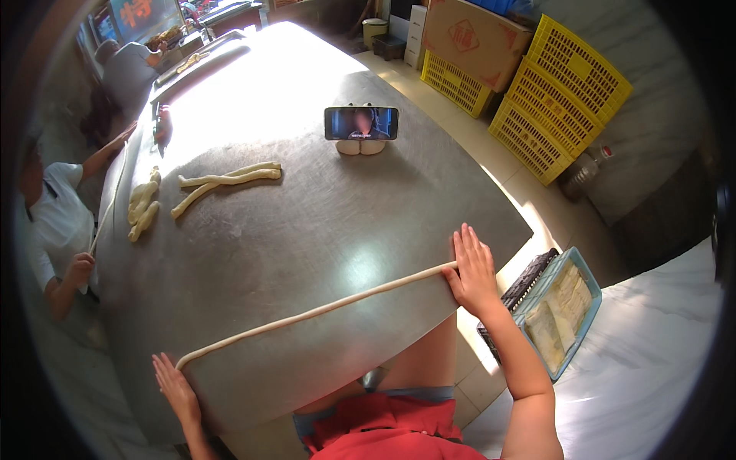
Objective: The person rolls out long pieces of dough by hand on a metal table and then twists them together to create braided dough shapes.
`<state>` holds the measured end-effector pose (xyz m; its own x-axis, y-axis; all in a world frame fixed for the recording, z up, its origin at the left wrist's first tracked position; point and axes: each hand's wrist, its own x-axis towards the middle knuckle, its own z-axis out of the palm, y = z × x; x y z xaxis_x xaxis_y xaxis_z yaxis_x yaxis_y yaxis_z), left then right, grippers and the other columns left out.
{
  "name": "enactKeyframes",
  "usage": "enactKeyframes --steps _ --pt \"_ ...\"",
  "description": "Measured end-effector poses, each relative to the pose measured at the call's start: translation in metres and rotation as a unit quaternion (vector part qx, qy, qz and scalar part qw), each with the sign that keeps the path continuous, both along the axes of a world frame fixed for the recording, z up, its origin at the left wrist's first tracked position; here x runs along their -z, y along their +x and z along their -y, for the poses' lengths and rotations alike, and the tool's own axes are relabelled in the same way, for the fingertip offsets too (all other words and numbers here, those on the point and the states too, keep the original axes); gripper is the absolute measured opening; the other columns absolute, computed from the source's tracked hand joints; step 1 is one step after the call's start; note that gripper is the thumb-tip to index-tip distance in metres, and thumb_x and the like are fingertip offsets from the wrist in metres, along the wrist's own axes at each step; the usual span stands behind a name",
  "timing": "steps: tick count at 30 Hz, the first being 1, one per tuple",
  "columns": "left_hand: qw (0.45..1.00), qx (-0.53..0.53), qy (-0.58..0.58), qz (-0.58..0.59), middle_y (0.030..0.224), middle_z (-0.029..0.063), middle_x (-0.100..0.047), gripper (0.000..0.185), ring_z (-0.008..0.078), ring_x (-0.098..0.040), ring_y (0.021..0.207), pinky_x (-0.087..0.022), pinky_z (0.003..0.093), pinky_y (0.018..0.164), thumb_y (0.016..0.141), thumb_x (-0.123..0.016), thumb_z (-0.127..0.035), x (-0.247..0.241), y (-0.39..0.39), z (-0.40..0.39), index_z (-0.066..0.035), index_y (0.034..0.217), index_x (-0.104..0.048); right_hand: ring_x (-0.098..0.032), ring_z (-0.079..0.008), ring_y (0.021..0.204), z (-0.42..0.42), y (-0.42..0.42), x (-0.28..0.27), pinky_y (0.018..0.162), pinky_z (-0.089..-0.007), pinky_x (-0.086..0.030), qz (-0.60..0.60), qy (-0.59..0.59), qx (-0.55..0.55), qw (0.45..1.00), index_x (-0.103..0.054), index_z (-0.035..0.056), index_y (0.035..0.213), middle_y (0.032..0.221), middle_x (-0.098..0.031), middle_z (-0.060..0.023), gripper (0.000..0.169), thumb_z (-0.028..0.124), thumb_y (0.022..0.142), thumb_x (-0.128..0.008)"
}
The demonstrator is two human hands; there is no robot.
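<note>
A long, thin rope of dough (322,310) stretches across the metal table (322,230) in front of me. My left hand (177,386) lies flat over its left end, fingers straight. Over the right end rests my right hand (474,267), palm down with the fingers extended and the thumb slightly apart. Both palms hide the tips of the rope. Farther up the table, two thicker dough strips (230,178) cross each other. Left of them is a lumpy pile of dough pieces (142,204).
A phone (361,123) showing a video stands propped on the table. At the left edge a co-worker (63,207) holds another dough rope (110,201). Yellow crates (558,103) and a cardboard box (477,43) stand at right. A blue basket (592,293) sits near my right arm.
</note>
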<state>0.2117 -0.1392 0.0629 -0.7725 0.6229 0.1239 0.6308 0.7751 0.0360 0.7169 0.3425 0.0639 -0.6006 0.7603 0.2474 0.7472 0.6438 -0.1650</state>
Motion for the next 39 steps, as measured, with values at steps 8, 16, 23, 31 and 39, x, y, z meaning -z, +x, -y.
enactKeyframes --steps 8,16,23,31,39 --pt "0.996 -0.090 -0.023 -0.002 0.168 0.0164 -0.015 0.058 0.0304 -0.013 0.156 -0.011 0.0481 0.125 0.110 -0.025 -0.033 0.020 -0.156 -0.079 -0.006 0.161 -0.020 -0.014 -0.0290 0.156 -0.078 -0.064 -0.019 0.126 -0.0468 -0.008 0.055 -0.038 0.059 0.996 -0.025 0.0003 0.158 0.167 -0.017 -0.0179 0.080 0.059 0.104 -0.029" --pt "0.999 -0.036 -0.001 -0.004 0.167 0.0132 -0.021 0.059 0.0284 -0.017 0.155 -0.014 0.0478 0.124 0.111 -0.022 -0.041 0.021 -0.137 -0.096 -0.009 0.160 -0.024 -0.015 -0.0259 0.156 -0.102 -0.087 -0.006 0.126 -0.0474 -0.004 -0.009 -0.017 0.031 0.999 -0.024 0.0031 0.159 0.167 -0.019 -0.0139 0.078 0.058 0.105 -0.028" --pt "0.996 0.051 0.002 -0.071 0.160 0.0205 -0.033 0.053 0.0331 -0.028 0.151 -0.018 0.0470 0.123 0.111 -0.033 -0.033 -0.001 0.025 -0.009 -0.002 0.153 -0.038 -0.032 -0.0290 0.149 0.007 0.004 -0.006 0.123 -0.0480 -0.016 -0.021 0.031 -0.044 0.998 -0.036 0.0053 0.153 0.159 -0.037 -0.0156 0.061 0.036 0.102 -0.050" --pt "0.831 0.022 0.451 0.324 0.085 -0.0044 -0.055 0.021 0.0052 -0.052 0.074 -0.050 0.0235 0.079 0.107 -0.053 -0.028 -0.036 -0.001 0.022 -0.008 0.106 -0.059 -0.062 -0.0186 0.095 0.016 0.029 -0.062 0.087 -0.0337 -0.047 -0.293 -0.255 -0.031 0.921 -0.061 0.0042 0.105 0.101 -0.067 -0.0063 0.010 0.008 0.096 -0.063" --pt "0.847 -0.207 0.411 0.266 0.089 -0.0075 -0.060 0.025 0.0001 -0.043 0.059 -0.028 0.0166 0.044 0.099 -0.066 -0.028 -0.036 -0.173 0.016 -0.012 0.119 -0.066 -0.064 -0.0244 0.093 0.033 -0.032 -0.064 0.088 -0.0366 -0.050 -0.207 -0.130 -0.188 0.951 -0.066 0.0065 0.104 0.101 -0.065 -0.0066 0.014 0.009 0.091 -0.068"
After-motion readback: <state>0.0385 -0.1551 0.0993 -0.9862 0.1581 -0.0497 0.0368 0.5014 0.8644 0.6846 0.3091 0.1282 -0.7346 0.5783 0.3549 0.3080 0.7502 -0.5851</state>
